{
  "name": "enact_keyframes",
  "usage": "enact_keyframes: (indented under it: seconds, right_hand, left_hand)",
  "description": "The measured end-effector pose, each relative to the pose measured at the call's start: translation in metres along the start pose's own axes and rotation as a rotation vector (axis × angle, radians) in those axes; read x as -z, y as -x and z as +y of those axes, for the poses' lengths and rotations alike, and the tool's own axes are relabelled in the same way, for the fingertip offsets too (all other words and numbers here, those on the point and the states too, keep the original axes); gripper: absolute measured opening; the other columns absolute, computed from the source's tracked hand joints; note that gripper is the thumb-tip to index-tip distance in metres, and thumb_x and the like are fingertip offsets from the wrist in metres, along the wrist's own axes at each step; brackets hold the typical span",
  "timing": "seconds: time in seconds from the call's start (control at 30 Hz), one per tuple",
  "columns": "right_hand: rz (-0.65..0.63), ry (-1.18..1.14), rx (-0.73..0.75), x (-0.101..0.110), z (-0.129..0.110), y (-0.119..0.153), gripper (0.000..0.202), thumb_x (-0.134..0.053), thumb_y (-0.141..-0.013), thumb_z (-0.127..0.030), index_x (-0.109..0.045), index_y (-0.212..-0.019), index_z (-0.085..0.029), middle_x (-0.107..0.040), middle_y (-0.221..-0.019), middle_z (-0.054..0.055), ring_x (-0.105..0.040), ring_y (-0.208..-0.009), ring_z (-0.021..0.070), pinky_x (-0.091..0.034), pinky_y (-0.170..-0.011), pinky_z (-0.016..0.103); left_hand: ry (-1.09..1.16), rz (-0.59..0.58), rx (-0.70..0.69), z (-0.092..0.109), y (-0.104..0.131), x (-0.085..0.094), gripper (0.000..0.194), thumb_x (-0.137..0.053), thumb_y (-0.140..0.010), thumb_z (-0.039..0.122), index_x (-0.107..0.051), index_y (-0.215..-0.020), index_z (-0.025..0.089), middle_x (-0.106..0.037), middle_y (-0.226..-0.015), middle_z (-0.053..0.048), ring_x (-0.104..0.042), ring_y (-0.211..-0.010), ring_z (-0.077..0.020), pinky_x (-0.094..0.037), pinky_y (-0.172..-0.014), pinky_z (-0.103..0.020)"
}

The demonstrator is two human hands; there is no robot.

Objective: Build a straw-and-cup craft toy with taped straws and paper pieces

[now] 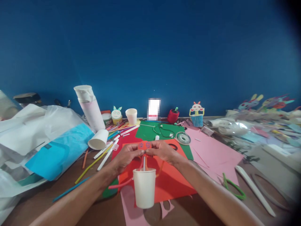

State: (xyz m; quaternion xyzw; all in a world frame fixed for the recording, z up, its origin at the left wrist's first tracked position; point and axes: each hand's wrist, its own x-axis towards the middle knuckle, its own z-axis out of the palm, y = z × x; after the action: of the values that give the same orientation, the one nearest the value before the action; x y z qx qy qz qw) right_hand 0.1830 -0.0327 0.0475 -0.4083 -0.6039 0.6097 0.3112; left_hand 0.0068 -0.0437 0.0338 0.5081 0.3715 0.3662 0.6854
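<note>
Between my hands is a small orange paper face (144, 145) with two blue-drawn eyes. My left hand (131, 150) pinches its left side, and my right hand (158, 148) pinches the right. Below it a pale straw (144, 164) runs down into a white paper cup (144, 188), which appears upright. Pinkish-orange strips rise inside the cup beside the straw. A pink pipe cleaner (121, 183) sticks out from the cup's left side, and an orange one (160, 169) from its right. Orange paper (174, 182) lies beneath.
Left are crumpled white sheets (47, 116), a blue sheet (63, 152), a tipped paper cup (98, 139) and loose straws (108, 153). Behind stand a finished-looking blue cup figure (197, 120) and a tape roll (182, 138). Pink paper (211, 147) and a green pipe cleaner (232, 188) lie right.
</note>
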Motion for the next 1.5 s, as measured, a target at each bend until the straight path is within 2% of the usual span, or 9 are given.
enact_keyframes:
  seconds: [0.4,0.77,0.97,1.2,1.33,1.5]
  right_hand:
    - [-0.028,-0.049,0.009,-0.001,0.002,-0.001,0.013,-0.063,-0.066,-0.027,-0.060,-0.067,-0.015,-0.054,-0.056,-0.004,-0.043,-0.052,0.0068,-0.033,-0.053,0.020]
    - [0.121,0.092,-0.014,0.003,-0.004,-0.001,0.009,-0.059,-0.065,-0.026,-0.059,-0.062,-0.018,-0.059,-0.058,-0.002,-0.051,-0.054,0.0099,-0.040,-0.055,0.021]
    - [0.115,0.125,0.003,0.006,-0.001,-0.001,0.009,-0.058,-0.066,-0.027,-0.061,-0.064,-0.018,-0.060,-0.061,-0.001,-0.053,-0.057,0.0112,-0.041,-0.056,0.021]
    - [0.083,0.133,0.040,0.009,0.000,-0.001,0.014,-0.057,-0.070,-0.032,-0.063,-0.070,-0.019,-0.062,-0.068,-0.001,-0.053,-0.060,0.0117,-0.040,-0.058,0.022]
    - [0.085,0.141,0.038,0.009,0.000,-0.001,0.016,-0.059,-0.070,-0.035,-0.062,-0.067,-0.019,-0.062,-0.069,0.000,-0.054,-0.061,0.0121,-0.040,-0.057,0.022]
    - [0.078,0.151,0.043,0.010,-0.003,0.001,0.017,-0.058,-0.071,-0.034,-0.062,-0.068,-0.018,-0.060,-0.065,0.000,-0.053,-0.060,0.0110,-0.039,-0.056,0.021]
  left_hand:
    - [0.040,0.033,-0.004,-0.002,0.002,-0.003,0.020,-0.066,-0.068,0.024,-0.068,-0.084,0.012,-0.064,-0.071,-0.005,-0.053,-0.062,-0.0120,-0.041,-0.069,-0.027]
    - [0.020,-0.018,0.031,0.003,0.002,-0.002,0.028,-0.062,-0.073,0.031,-0.065,-0.096,0.014,-0.064,-0.081,-0.007,-0.056,-0.067,-0.0128,-0.041,-0.065,-0.024]
    - [-0.028,-0.007,0.069,0.000,0.000,0.002,0.026,-0.064,-0.069,0.029,-0.067,-0.089,0.012,-0.062,-0.072,-0.005,-0.053,-0.061,-0.0115,-0.039,-0.059,-0.023]
    - [-0.043,-0.002,0.046,-0.002,0.001,0.001,0.024,-0.064,-0.068,0.032,-0.066,-0.082,0.012,-0.061,-0.070,-0.004,-0.052,-0.060,-0.0119,-0.039,-0.059,-0.024]
    - [-0.043,-0.009,0.035,-0.001,0.002,0.001,0.019,-0.065,-0.067,0.029,-0.065,-0.077,0.013,-0.061,-0.069,-0.003,-0.050,-0.060,-0.0108,-0.037,-0.058,-0.023]
    - [-0.059,-0.022,0.033,0.000,0.001,0.000,0.016,-0.064,-0.067,0.023,-0.064,-0.079,0.013,-0.060,-0.070,-0.002,-0.049,-0.060,-0.0096,-0.037,-0.058,-0.022]
